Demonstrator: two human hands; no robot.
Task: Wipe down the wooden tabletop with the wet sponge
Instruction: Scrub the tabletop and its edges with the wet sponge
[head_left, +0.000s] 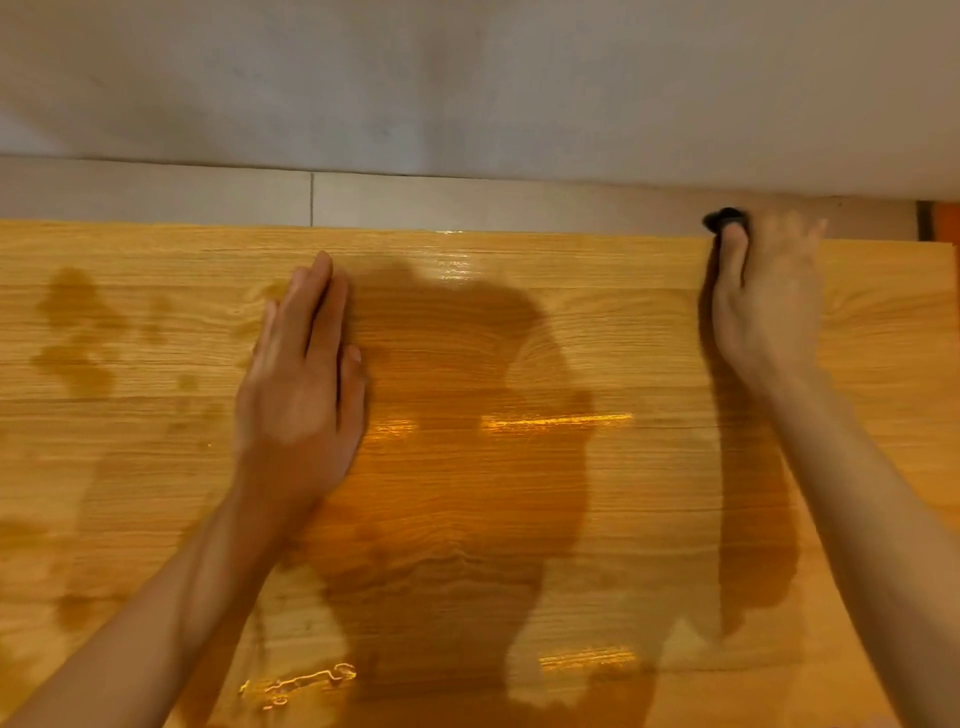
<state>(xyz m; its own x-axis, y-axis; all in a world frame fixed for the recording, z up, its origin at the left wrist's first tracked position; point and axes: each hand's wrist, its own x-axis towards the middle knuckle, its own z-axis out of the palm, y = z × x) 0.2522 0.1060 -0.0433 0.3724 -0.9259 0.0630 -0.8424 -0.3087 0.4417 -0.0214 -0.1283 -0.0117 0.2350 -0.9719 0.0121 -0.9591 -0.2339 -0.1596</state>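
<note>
The wooden tabletop (519, 322) fills most of the view, with a wet sheen and dark damp patches across it. My left hand (301, 374) lies flat on the wood left of centre, fingers together and pointing toward the wall. My right hand (769, 296) is at the far edge on the right, blurred, closed over a dark sponge (724, 219). Only a small dark end of the sponge shows past my thumb.
A pale tiled strip (415, 200) and a grey-white wall (467, 83) run behind the table's far edge. An orange object (943, 221) sits at the far right corner. Water droplets glint near the front edge (301, 680).
</note>
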